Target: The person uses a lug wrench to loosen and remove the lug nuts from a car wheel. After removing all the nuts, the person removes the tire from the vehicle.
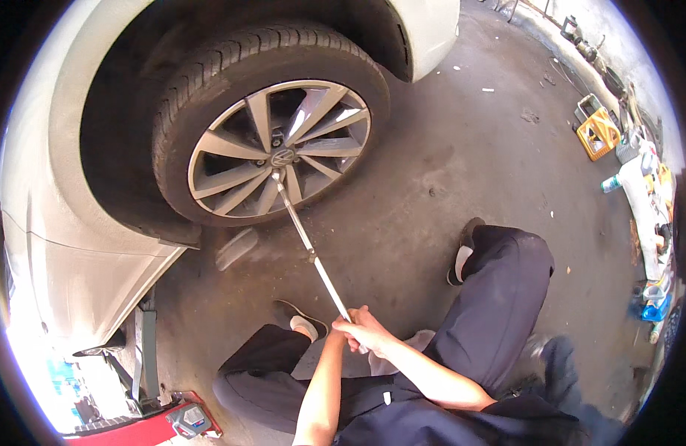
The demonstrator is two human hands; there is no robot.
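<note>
Both of my hands are closed on the near end of a long silver wheel wrench. My right hand lies over the bar, and my left hand is close against it, partly covered. From there the bar slopes up and away to the left, with a dark joint about midway. Its far end meets the wheel just below the hub cap, at a lug bolt position; the head hides the bolt itself. The wheel has a black tyre and silver spokes, and sits in the arch of a white car.
A grey-green lift post or arm stands under the car at left, near a red base with a grey tool or case. A pale block lies by the tyre. Along the right wall are a yellow basket and a blue container.
</note>
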